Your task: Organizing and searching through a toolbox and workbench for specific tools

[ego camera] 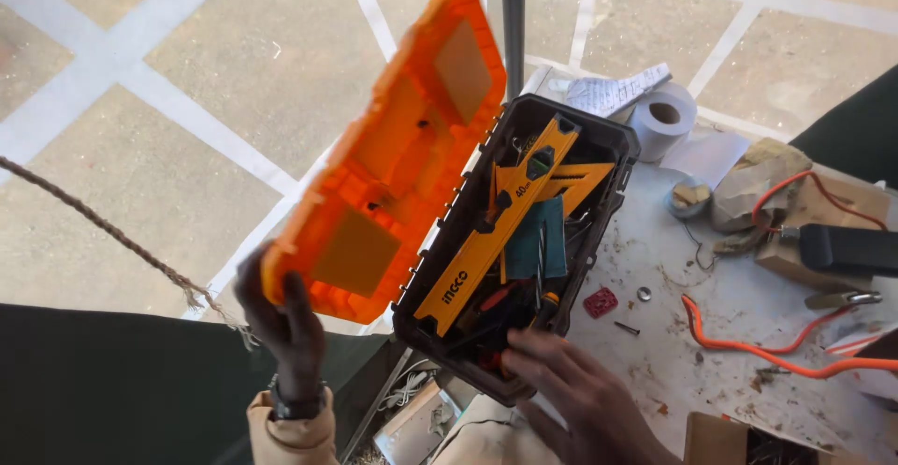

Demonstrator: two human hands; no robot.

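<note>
A black toolbox (pixel 613 152) stands at the left edge of a dirty white table (pixel 683 353), its orange lid (pixel 388 156) swung up and open to the left. My left hand (pixel 276 320) grips the lid's near corner. My right hand (pixel 571 385) rests on the box's near rim, fingers reaching in among the tools. Inside lie a long orange spirit level (pixel 500 231), an orange square (pixel 575 182), a dark teal cloth (pixel 535 240) and screwdrivers with red handles (pixel 500 297).
On the table: a white paper roll (pixel 666 114), folded papers (pixel 613 91), an orange cable (pixel 776 348), a black tool handle (pixel 847 248), a small red piece (pixel 601 301), a cardboard box (pixel 716 437). A rope (pixel 112 231) crosses the paved floor at left. A dark pole (pixel 512 16) stands behind.
</note>
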